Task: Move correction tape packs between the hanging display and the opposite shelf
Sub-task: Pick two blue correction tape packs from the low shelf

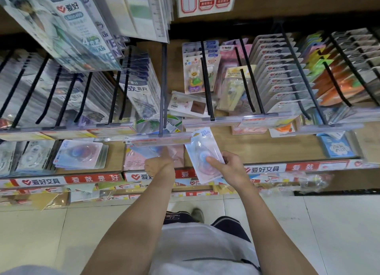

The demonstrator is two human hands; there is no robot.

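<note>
**Two hands, two packs at the hook rack**

Down at the lower shelf (61, 180), on the left, one correction tape pack marked 20m lies flat on top of a small stack (80, 153); I cannot count how many lie under it. Further right, the left hand (159, 166) reaches in beneath the price rail (160, 139) of the middle hook (164, 85), fingers curled around a blue pack (144, 151). The rail hides most of it, so how the grip sits I cannot tell exactly. Next along, the right hand (228, 167) holds a second pack (205, 161), also marked 20m, thumb pressed on the clear blister and fingers behind the card. That makes two packs in hand, one each.

These look light: thin card backing with a stiff plastic bubble over the dispenser. The card would bend if squeezed at a corner, and the glossy front seems slippery, so pinching across the blister, front and back, seems the safest hold. To hang one, I would steer by the top edge where the hook slot should be.

On the right, rows of hanging carded packs (283, 77) fill the other hooks.
</note>
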